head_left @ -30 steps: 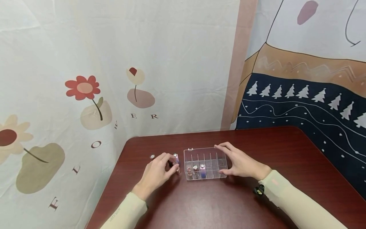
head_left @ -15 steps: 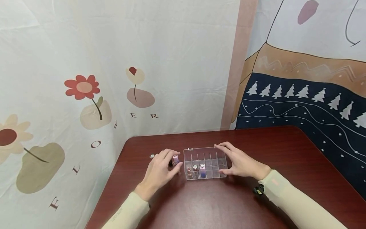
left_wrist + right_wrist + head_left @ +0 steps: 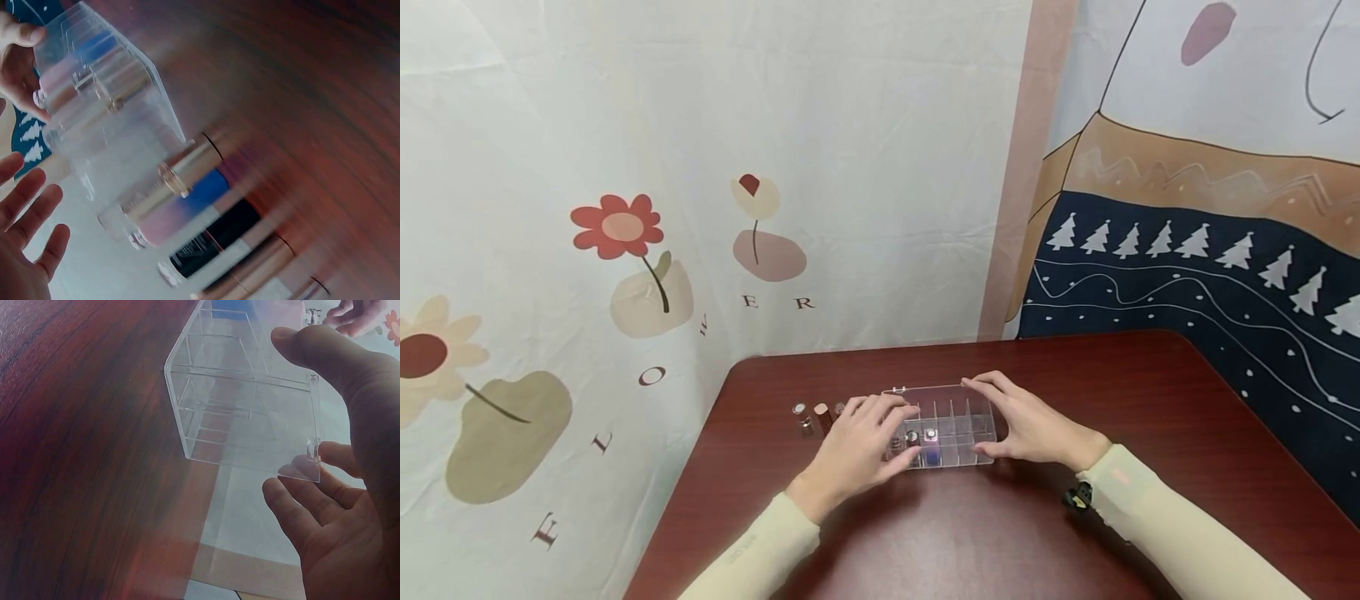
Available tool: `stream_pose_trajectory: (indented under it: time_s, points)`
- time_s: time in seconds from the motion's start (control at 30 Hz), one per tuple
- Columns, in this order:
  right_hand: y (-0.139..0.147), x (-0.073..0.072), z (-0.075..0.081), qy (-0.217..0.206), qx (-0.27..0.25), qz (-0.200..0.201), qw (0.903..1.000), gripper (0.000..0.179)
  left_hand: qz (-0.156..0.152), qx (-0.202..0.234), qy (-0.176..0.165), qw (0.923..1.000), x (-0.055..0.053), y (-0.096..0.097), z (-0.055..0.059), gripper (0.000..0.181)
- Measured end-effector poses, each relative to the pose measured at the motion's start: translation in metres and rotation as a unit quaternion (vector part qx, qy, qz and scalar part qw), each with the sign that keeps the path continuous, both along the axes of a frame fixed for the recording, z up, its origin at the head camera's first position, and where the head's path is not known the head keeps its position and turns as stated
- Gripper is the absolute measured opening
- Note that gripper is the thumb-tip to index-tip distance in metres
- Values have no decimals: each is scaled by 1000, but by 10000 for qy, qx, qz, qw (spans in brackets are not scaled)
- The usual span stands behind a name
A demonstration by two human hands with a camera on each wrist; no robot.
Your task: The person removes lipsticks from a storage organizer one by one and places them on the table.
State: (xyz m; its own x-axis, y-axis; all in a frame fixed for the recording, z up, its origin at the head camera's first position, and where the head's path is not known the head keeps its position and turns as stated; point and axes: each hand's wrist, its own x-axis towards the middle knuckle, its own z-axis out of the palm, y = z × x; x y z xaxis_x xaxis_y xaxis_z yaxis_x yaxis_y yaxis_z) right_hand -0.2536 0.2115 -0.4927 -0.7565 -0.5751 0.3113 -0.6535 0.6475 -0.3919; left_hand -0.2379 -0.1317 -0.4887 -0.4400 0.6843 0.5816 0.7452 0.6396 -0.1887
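Note:
My right hand (image 3: 1033,427) holds the right end of a clear divided box (image 3: 958,457), thumb at the front and fingers at the back corner. Three lip gloss tubes stand in its front left compartments, one of them pink and blue (image 3: 932,450). Over the box's left end hovers my left hand (image 3: 853,446), fingers spread and nothing held. Beside the box, the left wrist view shows a row of tubes on the table: a gold-and-clear one (image 3: 172,181), a pink-and-blue one (image 3: 181,215), a black one (image 3: 215,240) and a brown-gold one (image 3: 250,272).
A dark red-brown table (image 3: 970,542) carries everything. At the row's left end stands a silver-topped tube (image 3: 802,414). Behind the table hang a flower-print curtain (image 3: 880,208) and a navy cloth with trees (image 3: 1180,283).
My left hand has moved right from the row of tubes to above the box's left end, uncovering a brown tube. The right hand and the box stay in place.

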Motion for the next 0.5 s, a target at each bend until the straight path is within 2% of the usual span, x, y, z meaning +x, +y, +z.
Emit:
stream_pose_trajectory:
  time_s: [0.2,0.37,0.5]
  points:
    - [0,1,0,106,12,32,9999,106,96,-607,-27,9981,-1,19,-1,53]
    - [0,0,1,134,22,49,9999,106,131,-782,-187,9967,-1,30,-2,49]
    - [0,0,1,105,6,51,9999,106,161,-812,-140,9965,-2,35,-2,45]
